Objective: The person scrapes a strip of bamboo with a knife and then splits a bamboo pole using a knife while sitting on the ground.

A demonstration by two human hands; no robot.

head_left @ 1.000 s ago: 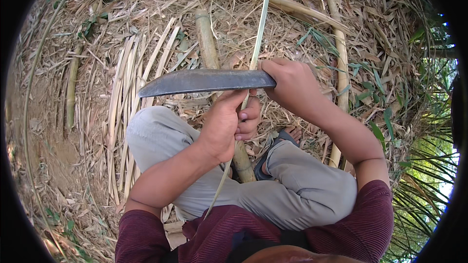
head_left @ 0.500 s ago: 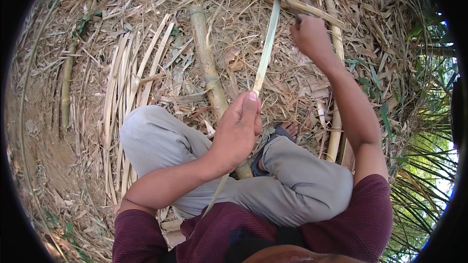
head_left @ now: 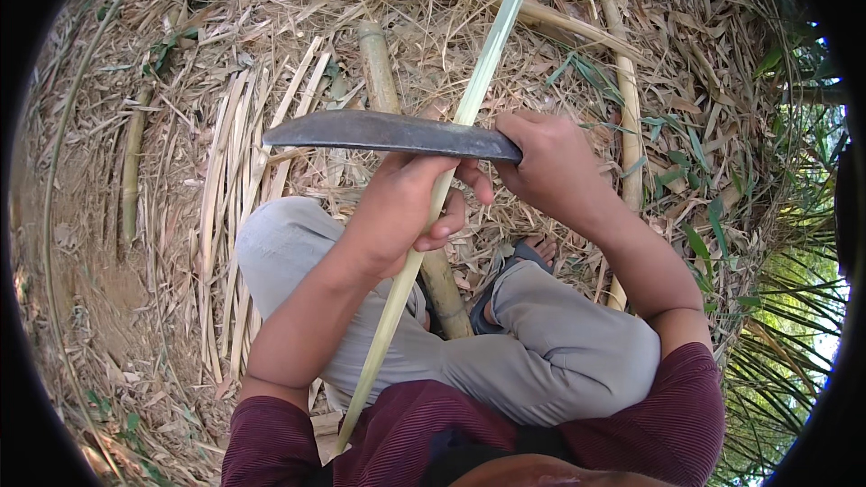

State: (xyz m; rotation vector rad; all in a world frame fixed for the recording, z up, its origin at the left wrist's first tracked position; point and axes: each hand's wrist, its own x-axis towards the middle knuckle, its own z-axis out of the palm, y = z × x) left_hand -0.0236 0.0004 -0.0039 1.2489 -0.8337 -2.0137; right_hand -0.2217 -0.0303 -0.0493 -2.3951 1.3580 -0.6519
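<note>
Dark steel marks the machete that you hold in your right hand; its fingers are wrapped tight, and the handle is hidden inside the grip. The blade points to the left, nearly level across the view, and passes over the pale green strip; whether its edge touches the strip cannot be told. Your left hand is just on the near side of the blade, with the strip running across it between the thumb side and the fingers. Those fingers are loosely curled and parted on the right of the strip; the thumb tip is not clear beneath the blade, so a pinch cannot be confirmed. The strip slants from the far edge, right of centre, down to your maroon shirt on the near side, crossing above your grey trousers. Below it, a bamboo pole lies on the littered ground, reaching between your legs. Split pale strips lie in a bundle to the left, and a longer pole lies to the right.
</note>
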